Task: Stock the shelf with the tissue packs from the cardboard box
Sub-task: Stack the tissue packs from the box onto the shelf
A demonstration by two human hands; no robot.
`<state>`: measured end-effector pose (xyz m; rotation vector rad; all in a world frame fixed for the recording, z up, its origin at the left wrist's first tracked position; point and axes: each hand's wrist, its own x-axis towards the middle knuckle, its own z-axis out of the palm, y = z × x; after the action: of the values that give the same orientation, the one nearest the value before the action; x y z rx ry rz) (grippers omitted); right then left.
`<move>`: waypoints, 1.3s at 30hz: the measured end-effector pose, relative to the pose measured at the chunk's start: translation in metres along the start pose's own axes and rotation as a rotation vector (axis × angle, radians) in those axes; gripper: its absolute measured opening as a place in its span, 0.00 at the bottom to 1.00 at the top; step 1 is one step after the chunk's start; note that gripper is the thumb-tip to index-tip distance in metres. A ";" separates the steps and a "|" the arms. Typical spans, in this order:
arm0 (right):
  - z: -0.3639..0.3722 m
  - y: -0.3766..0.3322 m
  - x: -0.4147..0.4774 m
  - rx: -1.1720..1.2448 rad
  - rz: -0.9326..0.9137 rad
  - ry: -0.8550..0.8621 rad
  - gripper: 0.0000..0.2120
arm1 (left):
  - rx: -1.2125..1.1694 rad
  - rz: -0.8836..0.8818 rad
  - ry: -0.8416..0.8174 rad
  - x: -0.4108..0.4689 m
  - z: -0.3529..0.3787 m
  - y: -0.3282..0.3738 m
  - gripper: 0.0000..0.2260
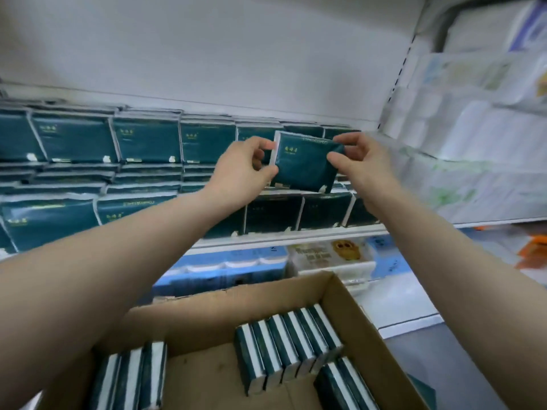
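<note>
**A:** What is nearest?

**B:** An open cardboard box (pixel 364 335). Dark green tissue packs (pixel 284 347) stand on edge in it: one row near the far right corner, a few more at the near left and near right.

**A:** Any writing on those?

**B:** None that shows, only green and white edges.

**A:** And the hands?

**B:** Both reach over the box to the shelf (pixel 296 236). The left hand (pixel 239 170) pinches the left edge of one tissue pack (pixel 305 164) between thumb and curled fingers. The right hand (pixel 364 170) pinches its right edge the same way. The pack is upright, slightly tilted, in front of the stocked packs (pixel 148 140).

**A:** Can the label be read?

**B:** It has small gold characters on its face and a line of print along its top edge, both too blurred to read. The stocked packs carry the same gold mark.

**A:** Further off?

**B:** Blue packs (pixel 236 261) lie below the shelf, and pale wrapped bundles (pixel 473 137) fill the far right.
</note>
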<state>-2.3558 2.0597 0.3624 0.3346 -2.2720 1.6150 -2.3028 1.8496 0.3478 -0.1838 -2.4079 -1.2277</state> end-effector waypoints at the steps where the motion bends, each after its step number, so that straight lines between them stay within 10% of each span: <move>1: -0.001 0.002 0.011 -0.024 -0.011 0.012 0.11 | -0.014 -0.023 -0.011 0.011 0.004 0.000 0.16; 30: 0.033 0.103 0.156 -0.382 -0.120 0.045 0.20 | -0.099 -0.117 -0.167 0.131 0.113 -0.047 0.32; 39: 0.024 0.078 0.127 -0.363 -0.110 0.075 0.26 | -0.049 -0.055 -0.143 0.116 0.092 -0.023 0.23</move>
<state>-2.5050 2.0625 0.3381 0.2943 -2.3828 1.1134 -2.4428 1.9005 0.3329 -0.2286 -2.5206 -1.3410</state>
